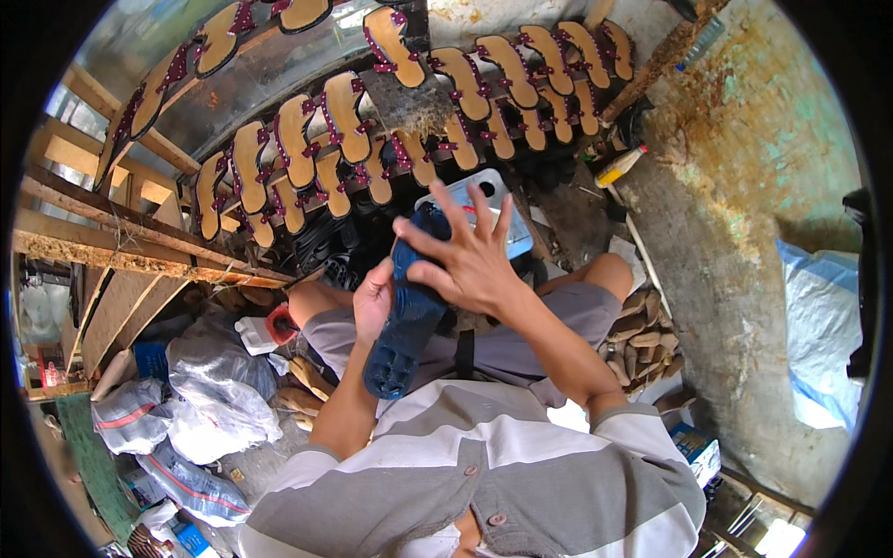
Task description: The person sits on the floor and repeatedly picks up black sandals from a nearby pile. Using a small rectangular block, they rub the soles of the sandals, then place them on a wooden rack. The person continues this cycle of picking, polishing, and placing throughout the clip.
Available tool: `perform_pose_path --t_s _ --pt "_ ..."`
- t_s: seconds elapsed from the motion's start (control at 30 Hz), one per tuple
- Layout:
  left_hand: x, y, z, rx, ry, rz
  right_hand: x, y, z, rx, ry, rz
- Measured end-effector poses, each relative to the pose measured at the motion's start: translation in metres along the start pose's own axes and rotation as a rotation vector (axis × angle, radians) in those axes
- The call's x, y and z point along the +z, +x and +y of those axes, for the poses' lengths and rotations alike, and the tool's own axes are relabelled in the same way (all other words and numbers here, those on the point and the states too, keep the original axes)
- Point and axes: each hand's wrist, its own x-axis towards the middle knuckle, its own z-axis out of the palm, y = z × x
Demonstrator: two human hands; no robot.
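Note:
My left hand (374, 299) is closed around the side of a dark blue shoe sole (406, 325), held up in front of my lap. The sole stands lengthwise, and its lower end shows a moulded, knobbed pattern. Over its upper part my right hand (473, 265) is spread with fingers apart, slightly blurred. Whether the right palm touches the sole cannot be made out. Partly behind that hand is a pale blue-grey plastic tray or lid (518, 240).
Rows of tan sandals (344, 121) with dark red dotted straps stand on racks ahead. A yellow bottle (621, 166) lies to the right. Wooden shoe lasts (642, 339) are piled beside my knee. Plastic bags (219, 400) and a red-rimmed white container (267, 331) sit at left.

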Motion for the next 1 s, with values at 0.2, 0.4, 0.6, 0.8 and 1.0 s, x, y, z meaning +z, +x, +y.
perform_pose_path --t_s 0.2,0.4,0.6,0.8,1.0 --pt "-0.027 0.01 0.007 0.17 -0.031 -0.014 0.013 -0.005 0.005 0.276 0.419 -0.337" --pt "-0.083 0.046 0.03 0.278 0.07 0.085 0.011 -0.05 -0.064 -0.172 0.116 -0.114" --pt "-0.086 0.055 0.02 0.31 -0.079 0.162 0.017 -0.026 -0.067 -0.014 0.272 -0.183" --pt "-0.072 0.042 0.047 0.372 -0.232 0.07 0.02 -0.032 -0.027 -0.208 0.66 -0.203" --pt "-0.051 0.023 0.048 0.338 -0.312 -0.015 0.115 -0.065 0.133 0.494 -0.093 -0.404"
